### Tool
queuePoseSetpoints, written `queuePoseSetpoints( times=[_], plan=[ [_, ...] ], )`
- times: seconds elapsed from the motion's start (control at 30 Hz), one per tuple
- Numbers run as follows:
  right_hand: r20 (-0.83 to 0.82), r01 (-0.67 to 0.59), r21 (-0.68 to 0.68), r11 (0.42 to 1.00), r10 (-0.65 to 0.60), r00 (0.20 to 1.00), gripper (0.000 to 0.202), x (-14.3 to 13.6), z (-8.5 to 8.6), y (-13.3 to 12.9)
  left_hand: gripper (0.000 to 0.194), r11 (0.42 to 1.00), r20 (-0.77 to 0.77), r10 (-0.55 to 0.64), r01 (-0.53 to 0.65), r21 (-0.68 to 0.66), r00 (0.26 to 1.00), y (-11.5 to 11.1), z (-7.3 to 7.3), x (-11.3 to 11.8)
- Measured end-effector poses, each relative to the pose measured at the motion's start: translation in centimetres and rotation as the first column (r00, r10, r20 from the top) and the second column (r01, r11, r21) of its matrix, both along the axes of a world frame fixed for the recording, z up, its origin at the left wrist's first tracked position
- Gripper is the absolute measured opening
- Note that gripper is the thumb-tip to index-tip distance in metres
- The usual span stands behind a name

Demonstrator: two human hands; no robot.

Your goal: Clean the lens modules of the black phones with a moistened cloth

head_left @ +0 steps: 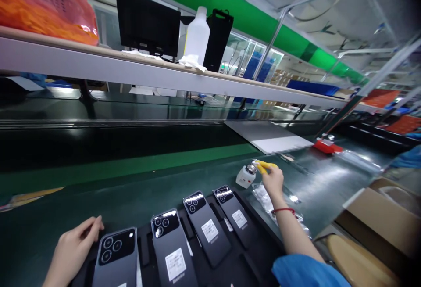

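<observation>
Four dark phones lie backs up in a black tray [259, 252]: the leftmost phone [115, 263], a second [164, 241], a third [215, 247] and a fourth [245, 230]. White labels show on their backs. My left hand [74, 247] rests at the tray's left edge beside the leftmost phone, its fingers loosely curved and nothing visible in them. Beyond the tray, my right hand [271, 177] has yellow coverings on its fingertips, which pinch together on something small and whitish. They are beside the metal cap of a small white bottle [246, 177].
Clear plastic bags [265, 197] lie right of the tray. A grey-white panel [271, 137] and a red item [327, 146] lie farther back. A shelf [138, 69] holding a monitor [146, 23] and large white bottle [197, 37] spans the bench. An open cardboard box [378, 221] stands right.
</observation>
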State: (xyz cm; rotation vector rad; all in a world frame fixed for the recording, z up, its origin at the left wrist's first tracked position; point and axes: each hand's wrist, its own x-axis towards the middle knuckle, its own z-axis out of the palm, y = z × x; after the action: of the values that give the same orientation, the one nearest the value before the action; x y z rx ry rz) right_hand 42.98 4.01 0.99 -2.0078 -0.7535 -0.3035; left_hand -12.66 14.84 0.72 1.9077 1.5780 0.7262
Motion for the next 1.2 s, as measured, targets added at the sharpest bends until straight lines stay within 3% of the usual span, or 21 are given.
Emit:
queuePoseSetpoints(
  times=[0.1,0.27,0.4,0.53,0.63,0.73,0.8,0.83,0.87,0.9,0.97,1.03,1.2],
  plan=[
    [0.104,0.007,-0.223,0.975,0.017,0.994,0.02,-0.3,0.6,-0.3,0.043,1.0,0.041,0.003,-0.004,0.006,0.999,0.3,-0.3,-0.1],
    [0.208,0.057,-0.507,0.86,0.057,0.977,0.021,-1.0,2.2,-0.5,0.045,0.999,0.08,0.002,0.002,-0.041,0.997,0.8,-0.6,0.1],
    [0.239,0.082,-0.626,0.775,0.091,0.967,0.022,-1.5,3.7,-0.5,0.055,0.995,0.208,0.078,-0.064,-0.077,0.975,0.8,-1.4,1.1],
    [0.242,0.091,-0.656,0.749,0.095,0.966,0.024,-3.1,5.5,-0.6,0.06,0.993,0.312,0.108,-0.087,-0.081,0.944,-0.2,-2.1,2.9],
    [0.244,0.055,-0.618,0.784,0.125,0.962,0.026,-6.3,6.3,0.3,0.058,0.995,0.299,0.066,-0.043,-0.085,0.952,-1.1,-2.1,4.2],
    [0.181,-0.169,-0.581,0.797,0.328,0.927,0.023,-13.1,5.6,1.7,0.056,0.995,0.279,0.012,0.017,-0.101,0.96,-1.6,-1.9,4.9],
    [0.089,-0.425,-0.566,0.706,0.565,0.82,0.018,-19.0,4.5,2.0,0.055,0.991,0.256,-0.03,0.062,-0.117,0.966,-1.8,-1.6,4.9],
    [-0.015,-0.656,-0.485,0.578,0.745,0.667,0.019,-22.1,3.9,1.8,0.055,0.988,0.24,-0.052,0.085,-0.126,0.969,-1.8,-1.5,4.8],
    [-0.091,-0.792,-0.41,0.452,0.844,0.529,0.02,-24.9,3.4,1.6,0.055,0.985,0.222,-0.075,0.107,-0.135,0.972,-1.9,-1.3,4.7],
    [-0.125,-0.85,-0.355,0.388,0.882,0.455,0.019,-27.4,3.1,1.2,0.055,0.981,0.201,-0.099,0.129,-0.145,0.975,-1.9,-1.2,4.7],
    [-0.171,-0.903,-0.282,0.325,0.909,0.381,0.02,-30.8,2.6,0.6,0.054,0.974,0.158,-0.141,0.165,-0.154,0.977,-2.0,-0.9,4.5],
    [-0.241,-0.941,-0.193,0.278,0.916,0.32,0.021,-32.3,2.3,0.2,0.053,0.97,0.123,-0.176,0.193,-0.15,0.977,-2.2,-0.7,4.5],
    [-0.438,-0.96,0.057,0.273,0.871,0.221,0.012,-32.0,0.5,0.7,0.044,0.959,0.135,-0.221,0.24,-0.15,0.966,-3.0,-1.0,4.7]
  ],
)
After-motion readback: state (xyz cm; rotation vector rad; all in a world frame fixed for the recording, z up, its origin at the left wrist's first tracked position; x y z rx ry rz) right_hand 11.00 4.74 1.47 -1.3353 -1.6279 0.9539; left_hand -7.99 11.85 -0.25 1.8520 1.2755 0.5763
